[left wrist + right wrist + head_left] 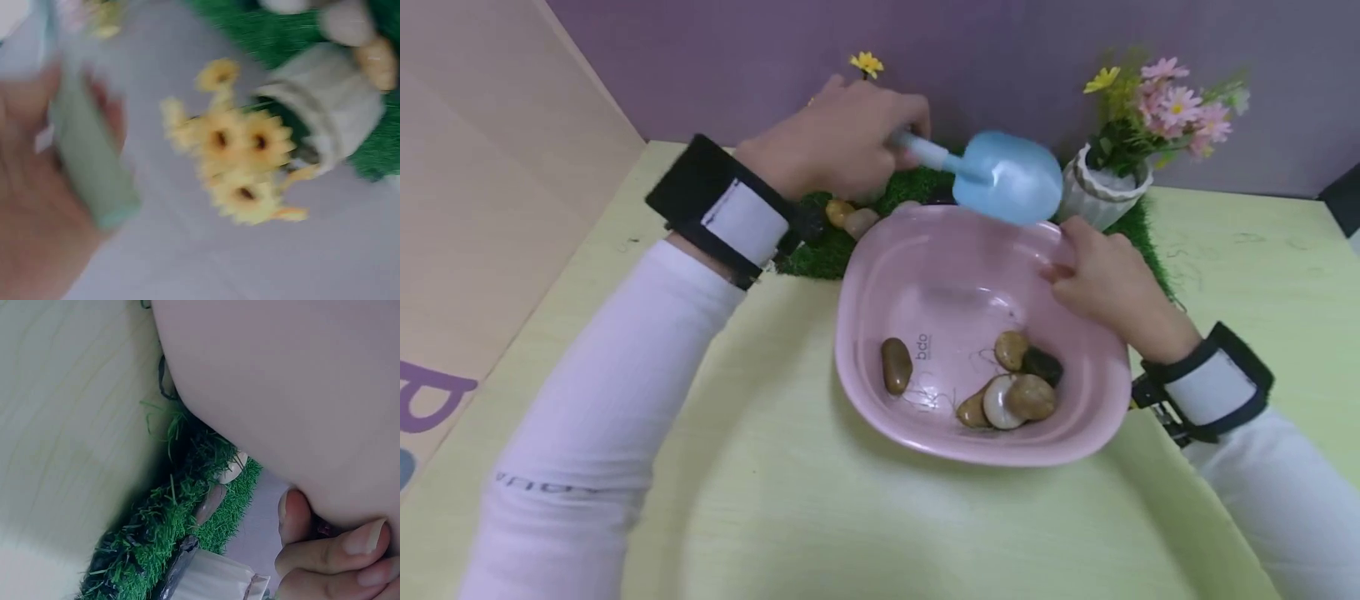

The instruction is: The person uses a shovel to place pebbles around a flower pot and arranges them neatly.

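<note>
My left hand (857,137) grips the pale handle of a light blue toy shovel (1011,175), its blade held above the back rim of a pink plastic basin (955,279). In the left wrist view, the shovel's handle (94,156) lies across the palm with fingers around it. My right hand (1108,275) pinches the basin's back right rim, fingertips (365,537) on its outside. Inside the basin lie a brown stone (897,367) on the left and several stones on the right, among them a black stone (1042,365) and a white stone (1002,402).
Behind the basin, artificial grass (820,250) carries more stones (859,222). A white pot (1101,187) of pink flowers (1180,108) stands at back right. Yellow flowers (244,144) in a pale pot (331,103) are near my left hand. A purple-grey wall (1000,58) rises behind.
</note>
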The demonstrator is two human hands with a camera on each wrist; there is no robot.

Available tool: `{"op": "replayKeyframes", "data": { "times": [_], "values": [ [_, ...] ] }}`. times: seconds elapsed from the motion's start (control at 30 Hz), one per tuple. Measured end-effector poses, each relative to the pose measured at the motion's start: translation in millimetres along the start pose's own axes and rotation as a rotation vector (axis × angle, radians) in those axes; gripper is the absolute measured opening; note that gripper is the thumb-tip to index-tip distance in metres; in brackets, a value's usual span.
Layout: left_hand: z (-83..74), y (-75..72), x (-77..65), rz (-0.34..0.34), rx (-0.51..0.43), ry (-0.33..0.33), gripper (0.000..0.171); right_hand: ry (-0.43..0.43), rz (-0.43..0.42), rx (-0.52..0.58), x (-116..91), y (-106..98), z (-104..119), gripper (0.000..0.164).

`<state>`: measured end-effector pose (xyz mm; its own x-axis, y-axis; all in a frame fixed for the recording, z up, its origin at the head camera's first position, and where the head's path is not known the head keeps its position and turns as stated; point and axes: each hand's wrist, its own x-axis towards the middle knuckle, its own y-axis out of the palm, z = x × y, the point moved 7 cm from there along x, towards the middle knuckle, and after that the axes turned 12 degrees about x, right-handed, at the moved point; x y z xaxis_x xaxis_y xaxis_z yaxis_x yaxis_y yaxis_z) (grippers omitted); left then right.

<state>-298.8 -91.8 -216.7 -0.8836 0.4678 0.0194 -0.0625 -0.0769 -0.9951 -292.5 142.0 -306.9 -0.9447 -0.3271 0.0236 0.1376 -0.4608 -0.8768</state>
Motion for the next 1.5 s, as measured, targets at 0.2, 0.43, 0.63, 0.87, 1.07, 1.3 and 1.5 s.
{"op": "replayKeyframes", "data": {
  "times": [0.2,0.43,0.63,0.87,1.07,1.3,1.5],
  "values": [
    [-43.3,13.3,-10.2,0.230,0.104,0.206,0.013,0.008,0.009,0.001,-1.0,0.0,-3.8,0.028],
    [-76.1,37.4,-15.9,0.161,0.180,0.304,0.010,-0.013,-0.004,-0.004,-0.2,0.2,-3.4,0.031],
    [-76.2,53.8,-19.5,0.133,0.346,0.337,0.022,-0.020,-0.013,-0.011,1.1,0.1,-2.0,0.031],
    [-72.4,76.9,-24.0,-0.070,0.465,0.422,0.032,-0.010,0.001,-0.013,1.9,0.8,-1.0,0.033],
    [-70.6,86.2,-25.3,-0.193,0.404,0.442,0.029,-0.021,0.000,-0.011,1.5,0.3,1.6,0.033],
    [-73.4,92.4,-20.7,-0.131,0.352,0.424,0.035,-0.016,0.014,0.006,1.4,0.8,2.0,0.031],
    [-73.6,92.6,-20.3,-0.168,0.358,0.428,0.035,0.007,0.018,0.017,1.4,2.0,-0.5,0.032]
  ]
}}
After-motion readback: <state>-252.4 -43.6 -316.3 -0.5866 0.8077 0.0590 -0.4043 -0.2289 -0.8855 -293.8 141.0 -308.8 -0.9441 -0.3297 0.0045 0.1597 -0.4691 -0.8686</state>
